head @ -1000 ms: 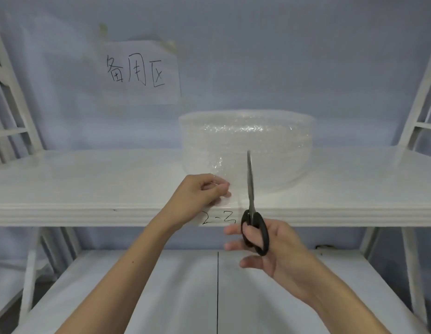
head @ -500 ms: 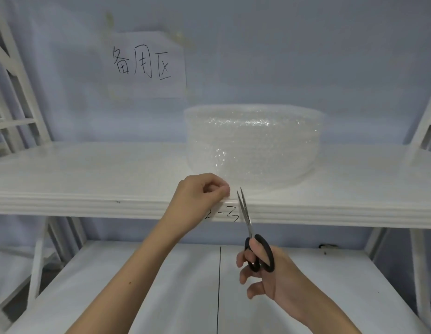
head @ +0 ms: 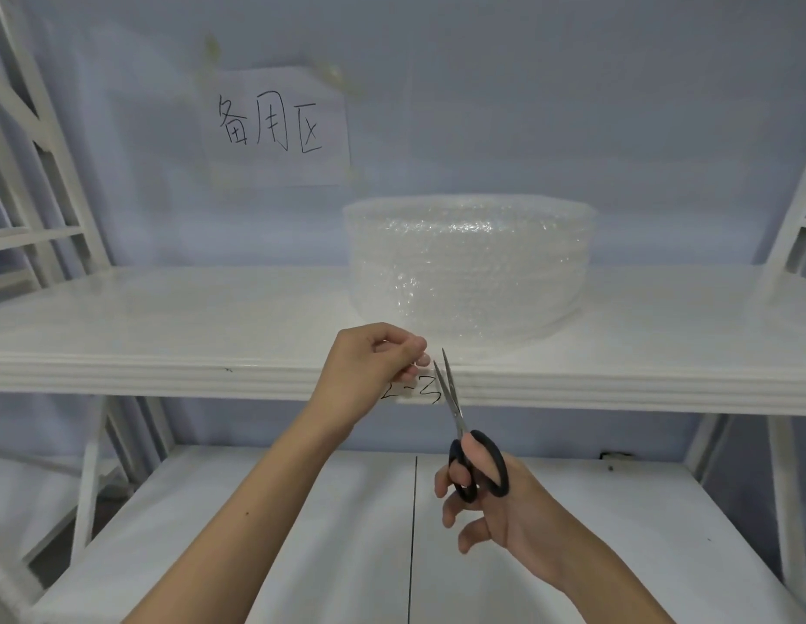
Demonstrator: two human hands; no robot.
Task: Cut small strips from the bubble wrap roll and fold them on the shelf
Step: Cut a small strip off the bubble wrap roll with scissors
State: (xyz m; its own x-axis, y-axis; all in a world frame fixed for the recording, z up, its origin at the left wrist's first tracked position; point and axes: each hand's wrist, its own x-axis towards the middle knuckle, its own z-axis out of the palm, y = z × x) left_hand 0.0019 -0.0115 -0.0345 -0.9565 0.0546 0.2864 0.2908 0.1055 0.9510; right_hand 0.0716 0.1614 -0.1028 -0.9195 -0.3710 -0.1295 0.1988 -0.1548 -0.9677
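Head view: the roll (head: 471, 268) of bubble wrap stands on its end on the upper shelf (head: 167, 326), right of the middle and set back from the front edge. The left hand (head: 369, 367) is at that edge, its grip narrow, thumb and fingers pinching the loose end of the wrap; the clear film there is too faint to trace, so how far it runs back to the roll cannot be told. The right hand (head: 495, 502) holds the scissors (head: 459, 421) through the black loops, blades pointing up and away and parted a little, tips just beside the left fingertips and over the shelf edge. A paper sign (head: 275, 128) hangs on the wall behind.

The step looks to be starting a cut just right of the pinch. To do it well, the left hand should pull the film taut and flat so it does not fold between the blades. The blades should open wider, take the film deep in the throat, and run straight towards the roll, square to the edge, so the strip keeps an even width. Keep the left fingertips clear of the tips.
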